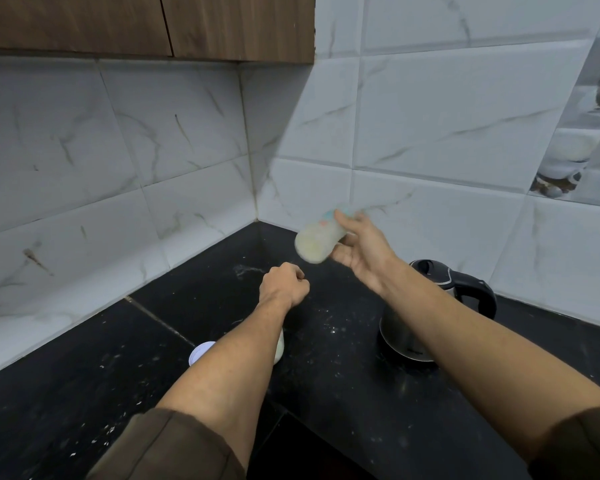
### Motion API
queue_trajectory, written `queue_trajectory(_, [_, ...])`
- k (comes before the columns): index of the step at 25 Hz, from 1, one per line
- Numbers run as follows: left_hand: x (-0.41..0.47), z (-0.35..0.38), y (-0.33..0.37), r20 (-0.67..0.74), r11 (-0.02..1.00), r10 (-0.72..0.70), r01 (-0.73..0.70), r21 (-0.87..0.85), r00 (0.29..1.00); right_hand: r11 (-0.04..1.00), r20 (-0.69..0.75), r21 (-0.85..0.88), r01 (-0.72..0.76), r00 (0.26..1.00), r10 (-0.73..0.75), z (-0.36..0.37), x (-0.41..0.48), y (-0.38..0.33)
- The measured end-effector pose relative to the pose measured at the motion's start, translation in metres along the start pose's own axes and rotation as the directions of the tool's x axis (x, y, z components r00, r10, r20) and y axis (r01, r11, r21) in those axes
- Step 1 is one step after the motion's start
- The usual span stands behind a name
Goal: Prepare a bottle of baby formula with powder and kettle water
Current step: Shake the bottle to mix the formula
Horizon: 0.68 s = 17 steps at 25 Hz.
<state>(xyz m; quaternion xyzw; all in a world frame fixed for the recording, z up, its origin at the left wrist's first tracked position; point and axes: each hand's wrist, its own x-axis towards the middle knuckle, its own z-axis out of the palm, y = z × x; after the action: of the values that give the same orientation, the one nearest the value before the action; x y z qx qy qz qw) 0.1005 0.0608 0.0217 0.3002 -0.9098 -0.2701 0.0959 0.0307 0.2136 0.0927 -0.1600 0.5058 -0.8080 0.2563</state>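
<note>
The black counter (pixel 326 393) fills the lower half of the view, speckled with pale flecks of powder, most thickly just left of the kettle (pixel 400 336). White marble-look wall tiles (pixel 153 168) rise behind and to the left of the kettle and meet in a corner. A wooden cabinet (pixel 118 22) hangs high above, well left of the kettle. A tile printed with cups (pixel 586 133) sits on the wall up and to the right of it.

The kettle stands on the counter near the back wall. It has a steel body, and its black lid and handle show behind the right forearm, which crosses in front of it.

Both arms reach forward out of olive-brown sleeves. The right hand (pixel 361 251) is raised above and to the left of the kettle and grasps the baby bottle (pixel 321 239), fingers wrapped round its upper part. The bottle is clear of the counter, tilted with its base down-left. It is blurred and looks full of pale milky liquid.

The left hand (pixel 284 284) is further left of the kettle, lower than the bottle, clenched in a fist with nothing showing in it.

Left of the kettle, a creamy-white container (pixel 279 344) is partly hidden under the left forearm. A round white lid (pixel 201 351) lies beyond it, further from the kettle.
</note>
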Motion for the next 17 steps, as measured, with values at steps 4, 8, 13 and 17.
queue_trajectory(4, [-0.001,0.002,0.001,0.008,1.000,0.011,-0.011,0.006,1.000,0.997,-0.039,0.047,0.064,0.997,-0.062,0.003,0.000,0.000])
queue_trajectory(8, [0.001,-0.001,-0.002,0.001,1.000,0.001,-0.001,-0.003,1.000,0.958,-0.225,0.282,0.050,0.974,0.015,0.003,0.010,-0.004])
queue_trajectory(13, [0.003,0.000,0.000,0.000,1.000,0.008,-0.008,0.003,1.000,0.994,0.109,-0.100,0.034,0.994,-0.023,0.003,0.003,-0.002])
queue_trajectory(17, [0.005,0.001,-0.004,-0.015,1.000,0.008,-0.007,0.002,1.000,0.957,-0.230,0.285,0.045,0.973,0.023,-0.006,0.015,-0.004])
